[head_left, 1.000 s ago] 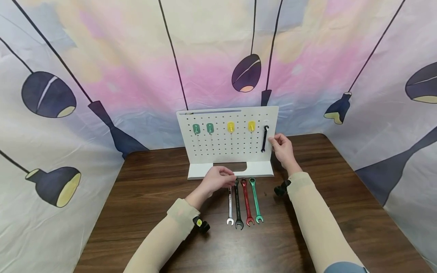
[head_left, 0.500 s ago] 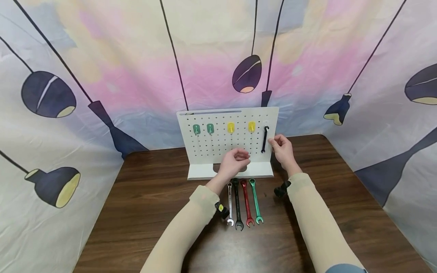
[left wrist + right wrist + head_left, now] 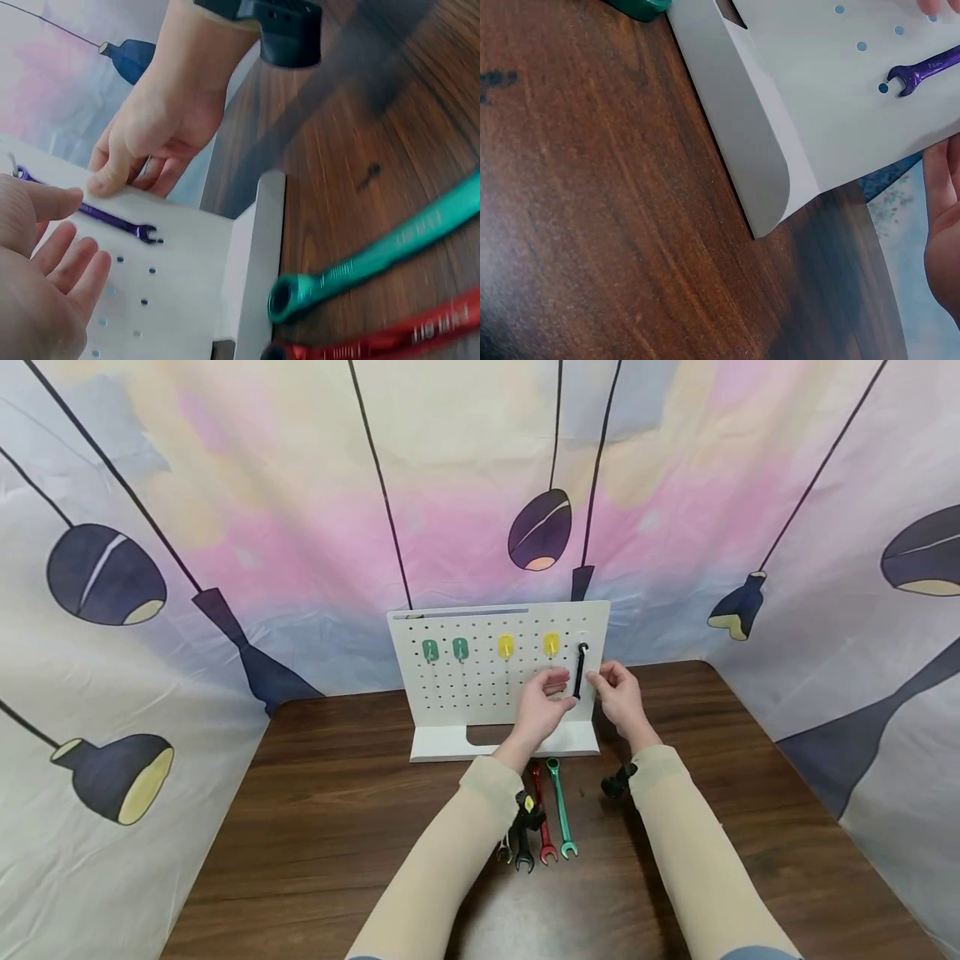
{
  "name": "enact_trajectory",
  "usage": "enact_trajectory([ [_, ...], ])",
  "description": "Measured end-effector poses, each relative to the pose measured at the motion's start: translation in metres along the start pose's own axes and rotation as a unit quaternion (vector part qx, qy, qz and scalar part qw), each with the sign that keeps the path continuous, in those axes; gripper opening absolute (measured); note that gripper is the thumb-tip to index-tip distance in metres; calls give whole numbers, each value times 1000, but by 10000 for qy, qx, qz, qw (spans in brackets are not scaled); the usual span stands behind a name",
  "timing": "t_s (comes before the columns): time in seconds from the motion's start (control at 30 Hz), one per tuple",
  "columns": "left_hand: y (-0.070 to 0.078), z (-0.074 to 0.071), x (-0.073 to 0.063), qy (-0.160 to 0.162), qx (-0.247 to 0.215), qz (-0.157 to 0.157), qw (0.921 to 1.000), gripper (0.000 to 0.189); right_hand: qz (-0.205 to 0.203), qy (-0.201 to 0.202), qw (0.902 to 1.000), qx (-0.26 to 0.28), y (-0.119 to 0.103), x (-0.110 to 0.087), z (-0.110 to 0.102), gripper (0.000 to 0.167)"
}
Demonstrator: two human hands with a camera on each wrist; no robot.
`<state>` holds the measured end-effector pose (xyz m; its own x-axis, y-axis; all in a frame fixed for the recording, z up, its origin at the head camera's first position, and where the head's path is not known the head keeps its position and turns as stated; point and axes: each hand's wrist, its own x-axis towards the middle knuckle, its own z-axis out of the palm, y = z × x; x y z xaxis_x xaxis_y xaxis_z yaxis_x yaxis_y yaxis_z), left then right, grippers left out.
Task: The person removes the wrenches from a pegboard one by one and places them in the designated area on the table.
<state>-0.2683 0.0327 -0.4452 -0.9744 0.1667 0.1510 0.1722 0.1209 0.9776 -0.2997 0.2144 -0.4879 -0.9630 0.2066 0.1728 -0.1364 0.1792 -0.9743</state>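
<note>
A dark purple combination wrench [image 3: 579, 672] hangs from a hook near the right end of the white pegboard [image 3: 450, 689]. My left hand [image 3: 540, 706] is raised just left of its lower end, fingers loosely bent. In the left wrist view the left thumb overlaps the purple wrench [image 3: 112, 217], with the fingers spread below it. My right hand [image 3: 622, 697] grips the board's right edge, thumb on the front face and fingers behind it. The right wrist view shows the wrench's open end [image 3: 907, 76] lying close to the board, and part of the right hand [image 3: 943, 240] at the edge.
Green hooks [image 3: 461, 648] and yellow hooks [image 3: 506, 646] sit on the board's left and middle. On the wooden table [image 3: 315, 810] before it lie a green wrench [image 3: 562, 810], a red wrench [image 3: 547, 839], a black wrench [image 3: 524, 857] and a silver wrench [image 3: 504, 853], partly behind the left forearm.
My left hand has risen from the tops of the wrenches on the table and moved right across the board to the hanging purple wrench. The right hand keeps its hold on the board's edge.
</note>
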Motion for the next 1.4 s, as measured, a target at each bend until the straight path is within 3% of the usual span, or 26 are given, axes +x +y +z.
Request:
enact_trajectory([
  [0.27,10,20,4,443,-151,-39,9989,45,-121,-38,9999,20,1,-3,1,25],
  [0.57,16,28,10,756,-108,-157,9970,40,-62,-47,9999,-64,1,0,-2,22],
  [0.83,17,28,11,628,-488,-233,9966,41,35,-76,9996,-271,0,-1,-2,22],
  [1.4,7,24,13,143,-716,-294,9969,48,20,-103,9998,-188,0,-1,-1,22],
])
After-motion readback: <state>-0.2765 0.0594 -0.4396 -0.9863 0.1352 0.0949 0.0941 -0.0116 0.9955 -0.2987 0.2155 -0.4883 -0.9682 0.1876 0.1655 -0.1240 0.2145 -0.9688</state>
